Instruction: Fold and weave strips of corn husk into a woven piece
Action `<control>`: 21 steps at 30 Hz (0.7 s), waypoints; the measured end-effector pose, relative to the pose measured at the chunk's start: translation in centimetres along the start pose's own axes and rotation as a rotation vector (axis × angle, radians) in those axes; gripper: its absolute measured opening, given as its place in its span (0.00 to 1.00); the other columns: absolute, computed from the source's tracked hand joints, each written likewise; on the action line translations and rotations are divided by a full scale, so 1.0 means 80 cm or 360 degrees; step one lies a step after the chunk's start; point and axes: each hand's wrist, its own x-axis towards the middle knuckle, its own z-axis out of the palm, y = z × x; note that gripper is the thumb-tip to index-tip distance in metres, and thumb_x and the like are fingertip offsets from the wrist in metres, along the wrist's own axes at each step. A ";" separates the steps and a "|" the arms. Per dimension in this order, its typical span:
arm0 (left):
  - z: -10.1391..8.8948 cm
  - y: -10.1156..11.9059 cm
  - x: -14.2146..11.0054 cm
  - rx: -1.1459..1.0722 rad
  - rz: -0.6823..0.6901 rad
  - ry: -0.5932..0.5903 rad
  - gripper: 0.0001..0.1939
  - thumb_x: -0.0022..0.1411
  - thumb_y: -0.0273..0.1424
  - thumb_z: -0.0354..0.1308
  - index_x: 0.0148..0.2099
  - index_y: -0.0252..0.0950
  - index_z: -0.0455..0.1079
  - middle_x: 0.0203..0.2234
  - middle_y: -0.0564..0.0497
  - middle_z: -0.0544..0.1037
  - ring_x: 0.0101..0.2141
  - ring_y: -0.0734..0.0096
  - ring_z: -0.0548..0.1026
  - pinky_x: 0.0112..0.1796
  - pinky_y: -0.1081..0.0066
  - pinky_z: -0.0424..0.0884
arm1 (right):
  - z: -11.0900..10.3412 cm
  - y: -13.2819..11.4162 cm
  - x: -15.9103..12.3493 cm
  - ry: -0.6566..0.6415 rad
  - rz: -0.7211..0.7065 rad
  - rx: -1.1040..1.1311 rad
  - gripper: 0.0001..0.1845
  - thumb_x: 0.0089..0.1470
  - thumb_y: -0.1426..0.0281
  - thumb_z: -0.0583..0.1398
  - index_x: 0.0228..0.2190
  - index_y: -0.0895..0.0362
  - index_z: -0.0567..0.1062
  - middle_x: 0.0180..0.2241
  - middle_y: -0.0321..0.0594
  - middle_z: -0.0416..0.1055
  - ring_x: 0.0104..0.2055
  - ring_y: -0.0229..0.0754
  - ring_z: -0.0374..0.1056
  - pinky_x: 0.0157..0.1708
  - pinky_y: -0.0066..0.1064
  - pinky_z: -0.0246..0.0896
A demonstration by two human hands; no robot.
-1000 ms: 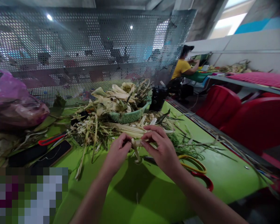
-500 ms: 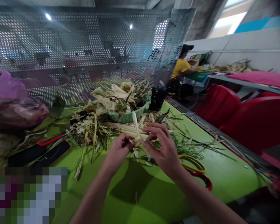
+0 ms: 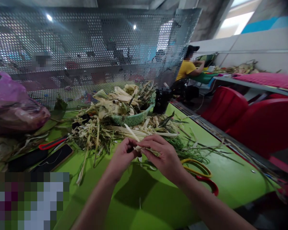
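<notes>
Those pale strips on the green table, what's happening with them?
The left hand and right hand pinch a small pale piece between their fingertips, one strip sticking up from it. Beyond them, more dried leaves fill a green basket, and scissors lie by the right forearm.

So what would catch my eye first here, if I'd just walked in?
Probably the heap of pale, dry husks spilling over the green basket in the middle of the bright green table. Just in front, two hands pinch a small pale strip. Off to the right, red chairs and a person in yellow stand out.
</notes>
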 end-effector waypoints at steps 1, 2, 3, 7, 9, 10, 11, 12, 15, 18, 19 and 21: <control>0.000 0.001 0.000 -0.0037 -0.0010 0.0032 0.11 0.51 0.28 0.61 0.37 0.34 0.64 0.29 0.53 0.71 0.30 0.77 0.68 0.34 0.74 0.65 | -0.001 0.000 0.000 0.0038 0.0020 0.0015 0.12 0.56 0.73 0.57 0.42 0.52 0.75 0.42 0.43 0.69 0.43 0.43 0.66 0.41 0.34 0.63; 0.001 0.003 0.000 -0.0078 -0.0010 0.0065 0.11 0.51 0.28 0.61 0.37 0.34 0.64 0.30 0.53 0.71 0.30 0.77 0.69 0.35 0.74 0.65 | -0.001 0.000 -0.001 0.0091 0.0065 0.0017 0.12 0.56 0.73 0.57 0.42 0.52 0.74 0.43 0.43 0.69 0.41 0.42 0.66 0.38 0.33 0.64; 0.001 0.005 0.000 -0.0117 -0.0002 0.0095 0.11 0.52 0.28 0.61 0.38 0.35 0.64 0.31 0.53 0.71 0.31 0.76 0.69 0.35 0.74 0.66 | -0.002 0.000 -0.002 0.0142 0.0134 0.0008 0.11 0.56 0.72 0.57 0.42 0.53 0.73 0.42 0.43 0.69 0.37 0.40 0.66 0.34 0.31 0.63; 0.001 0.008 0.000 -0.0212 0.0029 0.0130 0.13 0.53 0.27 0.59 0.42 0.36 0.63 0.35 0.52 0.72 0.35 0.75 0.69 0.38 0.73 0.67 | 0.001 0.007 -0.003 0.0096 0.0490 0.0069 0.05 0.56 0.68 0.58 0.36 0.55 0.69 0.29 0.36 0.69 0.21 0.33 0.58 0.21 0.26 0.55; 0.001 0.008 0.000 -0.0202 0.0035 0.0105 0.14 0.54 0.26 0.58 0.44 0.36 0.63 0.37 0.51 0.73 0.37 0.73 0.69 0.40 0.72 0.67 | 0.003 0.010 -0.003 0.0014 0.0571 0.0191 0.04 0.55 0.68 0.58 0.35 0.55 0.67 0.27 0.34 0.67 0.23 0.34 0.61 0.23 0.26 0.56; 0.001 0.007 0.001 -0.0188 0.0036 0.0090 0.15 0.54 0.26 0.57 0.46 0.37 0.64 0.38 0.50 0.73 0.38 0.73 0.69 0.40 0.72 0.67 | 0.004 0.011 -0.002 0.0002 0.0569 0.0231 0.04 0.55 0.69 0.58 0.34 0.55 0.67 0.28 0.34 0.67 0.25 0.35 0.62 0.25 0.26 0.58; 0.001 0.007 0.001 -0.0169 0.0034 0.0073 0.17 0.54 0.26 0.57 0.47 0.37 0.64 0.40 0.50 0.73 0.40 0.72 0.69 0.40 0.72 0.67 | 0.005 0.012 -0.002 0.0011 0.0544 0.0246 0.04 0.54 0.70 0.59 0.34 0.55 0.67 0.28 0.34 0.67 0.28 0.36 0.64 0.28 0.26 0.59; 0.001 0.007 0.001 -0.0145 0.0028 0.0052 0.18 0.54 0.25 0.56 0.48 0.37 0.64 0.42 0.49 0.72 0.40 0.72 0.69 0.40 0.72 0.67 | 0.005 0.012 -0.001 0.0037 0.0505 0.0240 0.04 0.54 0.71 0.59 0.34 0.55 0.67 0.29 0.35 0.67 0.29 0.36 0.64 0.30 0.27 0.60; 0.002 0.005 0.000 -0.0088 -0.0018 0.0020 0.15 0.54 0.25 0.54 0.45 0.36 0.68 0.40 0.49 0.73 0.38 0.72 0.69 0.38 0.73 0.66 | 0.003 0.010 0.001 0.0127 0.0403 0.0202 0.03 0.54 0.73 0.58 0.33 0.56 0.68 0.30 0.36 0.67 0.31 0.37 0.64 0.34 0.28 0.60; 0.003 0.006 -0.002 -0.0163 -0.0075 0.0097 0.10 0.52 0.26 0.54 0.39 0.34 0.69 0.32 0.52 0.72 0.31 0.76 0.67 0.34 0.76 0.65 | 0.000 0.007 0.002 0.0225 0.0401 0.0187 0.02 0.53 0.73 0.59 0.31 0.56 0.69 0.28 0.36 0.67 0.30 0.37 0.63 0.33 0.29 0.60; 0.003 0.007 -0.003 -0.0218 -0.0092 0.0129 0.09 0.51 0.25 0.54 0.38 0.34 0.69 0.29 0.53 0.70 0.28 0.78 0.65 0.32 0.77 0.64 | -0.001 0.007 0.001 0.0249 0.0418 0.0191 0.02 0.53 0.72 0.59 0.31 0.56 0.69 0.27 0.36 0.66 0.30 0.37 0.62 0.32 0.29 0.59; 0.004 0.009 -0.004 -0.0347 -0.0117 0.0172 0.09 0.49 0.24 0.54 0.36 0.34 0.68 0.25 0.55 0.66 0.23 0.81 0.60 0.28 0.78 0.61 | -0.002 0.007 0.001 0.0263 0.0477 0.0236 0.03 0.52 0.71 0.60 0.30 0.56 0.69 0.27 0.35 0.66 0.29 0.37 0.62 0.31 0.29 0.59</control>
